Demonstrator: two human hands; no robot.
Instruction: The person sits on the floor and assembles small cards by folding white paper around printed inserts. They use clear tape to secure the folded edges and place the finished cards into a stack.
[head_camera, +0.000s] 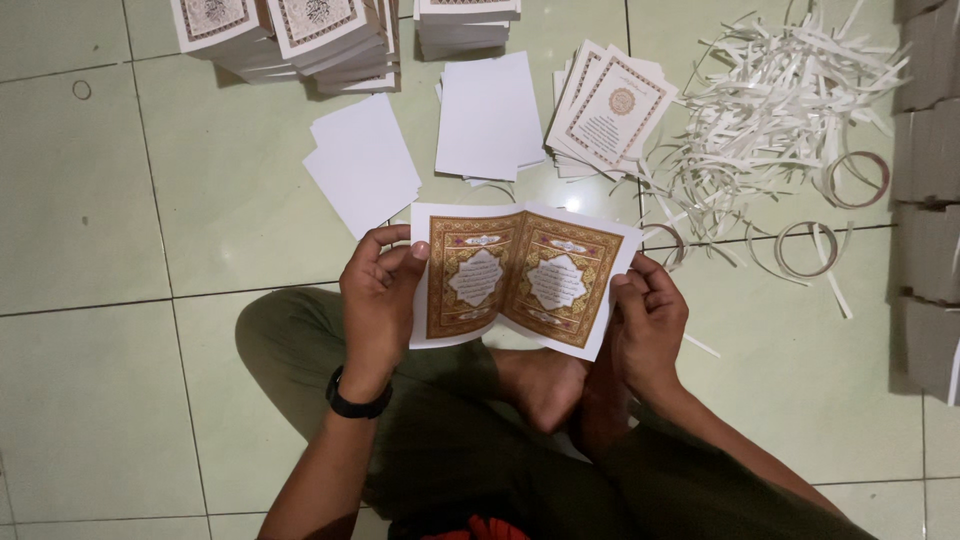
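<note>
Open printed sheet (518, 277) spans left-right between both hands; left hand (378, 300) pinches its left edge, right hand (648, 320) pinches right edge, centre fold running away from the person.

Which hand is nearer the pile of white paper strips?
Right. The right hand grips the open sheet's right edge, just below the paper strips; the left hand holds the far left edge.

Blank white sheets (365, 160), printed card stacks (610, 105), paper strip trimmings (770, 110) on tiled floor (90, 200).
</note>
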